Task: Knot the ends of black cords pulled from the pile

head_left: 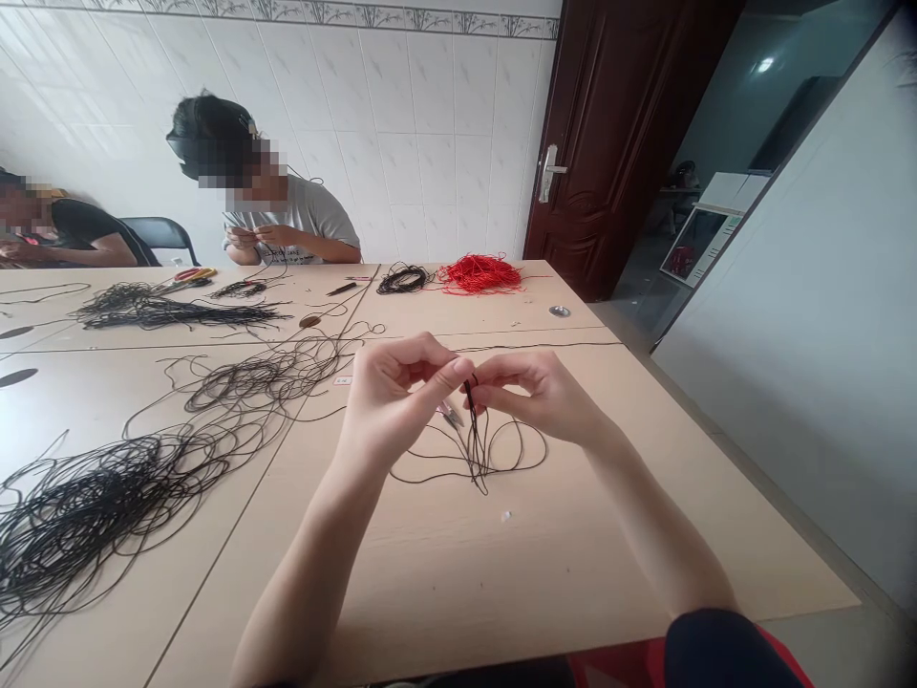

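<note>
As fine control is presumably needed, the cord is held in closed pinches by left hand and right hand.

The wearer's own hands number two, a left hand and a right hand, sharing one bunch of black cord. There are two co-workers, one chair back, one door, one red cord heap, one silver disc and three dark ovals. The black heaps merge beyond counting.
</note>
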`<state>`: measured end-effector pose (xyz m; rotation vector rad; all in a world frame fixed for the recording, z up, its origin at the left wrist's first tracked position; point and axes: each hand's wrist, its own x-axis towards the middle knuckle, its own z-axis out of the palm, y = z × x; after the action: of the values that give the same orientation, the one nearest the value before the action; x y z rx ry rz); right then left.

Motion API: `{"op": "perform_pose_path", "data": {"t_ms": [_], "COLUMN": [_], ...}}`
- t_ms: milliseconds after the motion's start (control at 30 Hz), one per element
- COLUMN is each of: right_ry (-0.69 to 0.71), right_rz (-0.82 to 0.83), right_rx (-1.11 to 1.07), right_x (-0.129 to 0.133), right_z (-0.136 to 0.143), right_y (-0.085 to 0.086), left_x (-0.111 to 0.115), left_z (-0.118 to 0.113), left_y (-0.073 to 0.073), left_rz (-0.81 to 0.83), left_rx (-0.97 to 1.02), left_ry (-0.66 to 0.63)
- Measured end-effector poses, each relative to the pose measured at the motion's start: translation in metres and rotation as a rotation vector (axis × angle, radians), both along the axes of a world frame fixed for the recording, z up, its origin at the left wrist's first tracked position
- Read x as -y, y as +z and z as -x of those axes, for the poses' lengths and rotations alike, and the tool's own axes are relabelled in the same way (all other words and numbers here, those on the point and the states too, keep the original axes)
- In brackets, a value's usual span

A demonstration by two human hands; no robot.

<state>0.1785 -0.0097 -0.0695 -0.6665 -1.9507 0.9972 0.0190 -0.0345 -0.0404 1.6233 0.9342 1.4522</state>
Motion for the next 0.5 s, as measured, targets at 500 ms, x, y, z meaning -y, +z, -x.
{"op": "perform_pose_path", "data": {"t_ms": [500], "right_ry": [0.090], "right_rz": [0.032], "right_rx": [-0.055], "right_x": [-0.0008], "right_z": [0.0013], "right_y": [-0.0018], "left_x": [-0.0021], "left_z": [0.0034], "left_y": [-0.0009], "left_rz": [-0.022], "left_rx": [-0.019], "left_ry": [-0.039]}}
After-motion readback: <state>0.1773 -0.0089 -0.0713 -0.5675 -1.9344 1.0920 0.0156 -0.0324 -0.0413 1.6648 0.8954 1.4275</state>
